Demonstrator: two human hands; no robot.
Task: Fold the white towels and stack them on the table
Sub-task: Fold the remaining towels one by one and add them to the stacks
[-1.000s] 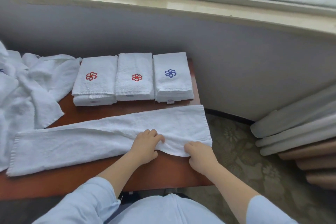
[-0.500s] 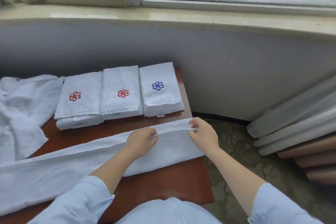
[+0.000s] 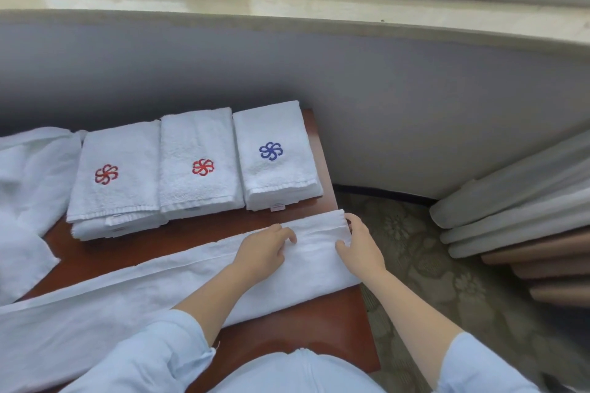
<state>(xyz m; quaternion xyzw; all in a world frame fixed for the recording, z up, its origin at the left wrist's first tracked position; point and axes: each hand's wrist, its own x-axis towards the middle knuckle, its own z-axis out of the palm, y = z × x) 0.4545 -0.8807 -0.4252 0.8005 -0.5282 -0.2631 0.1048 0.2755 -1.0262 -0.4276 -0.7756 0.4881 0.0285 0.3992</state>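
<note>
The long towel (image 3: 153, 293), folded lengthwise into a narrow white strip, lies slantwise across the near part of the reddish-brown table (image 3: 306, 332), running from the lower left edge of the view up to the table's right edge. Both hands are on its right end. The left hand (image 3: 261, 254) lies palm down on top of the strip, a little in from the end, with its fingers loosely bent and their tips pressing on the cloth; it clasps nothing. The right hand (image 3: 362, 249) is at the very end of the strip, its thumb laid on the top surface and its fingers curled round the end edge up by the far corner, so it grasps the towel's end. Both forearms reach forward from pale blue sleeves, converging on that end. Just beyond the strip, three stacks of folded towels stand side by side, touching: the left stack (image 3: 115, 201) and middle stack (image 3: 198, 188) bear red flower emblems, the right stack (image 3: 274, 175) a blue one. A heap of unfolded towels (image 3: 28, 201) lies at the table's left.
</note>
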